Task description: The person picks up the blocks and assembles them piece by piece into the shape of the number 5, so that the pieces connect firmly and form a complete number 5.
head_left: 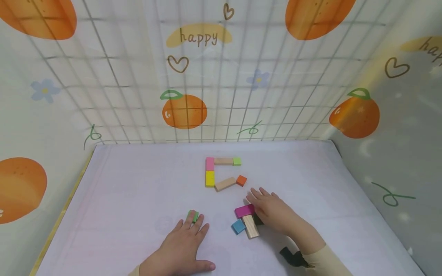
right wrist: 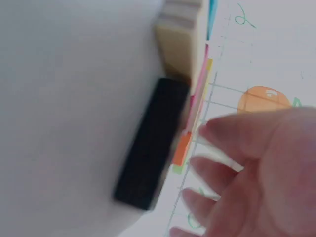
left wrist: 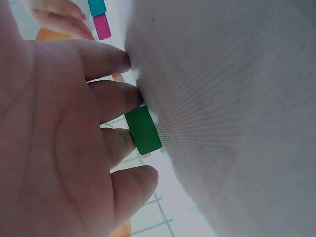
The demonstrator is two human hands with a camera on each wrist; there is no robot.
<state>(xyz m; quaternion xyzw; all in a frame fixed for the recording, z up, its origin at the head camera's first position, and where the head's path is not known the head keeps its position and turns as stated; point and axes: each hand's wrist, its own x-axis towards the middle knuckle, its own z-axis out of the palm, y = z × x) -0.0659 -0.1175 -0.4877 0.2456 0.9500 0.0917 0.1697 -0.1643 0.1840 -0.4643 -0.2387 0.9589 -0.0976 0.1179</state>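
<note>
My left hand (head_left: 183, 245) lies palm down with fingers spread, a fingertip over a small green block (head_left: 195, 217). In the left wrist view that green block (left wrist: 143, 130) stands against the fingertips, not pinched. My right hand (head_left: 276, 214), its fingers loosely extended, is beside a small cluster of blocks. This cluster has a magenta block (head_left: 243, 211), a plain wooden block (head_left: 251, 227), a blue block (head_left: 238, 227) and a dark block (head_left: 258, 219) partly hidden by the hand. In the right wrist view, the fingers are apart from the dark block (right wrist: 153, 143).
Farther back, a pink block (head_left: 210, 164), a yellow block (head_left: 210, 179), two wooden blocks (head_left: 223, 161), a light green block (head_left: 236, 161) and an orange block (head_left: 241, 180) form an open-sided outline. A black object (head_left: 293, 257) is at the right sleeve. Printed curtains border the white table (head_left: 138, 184).
</note>
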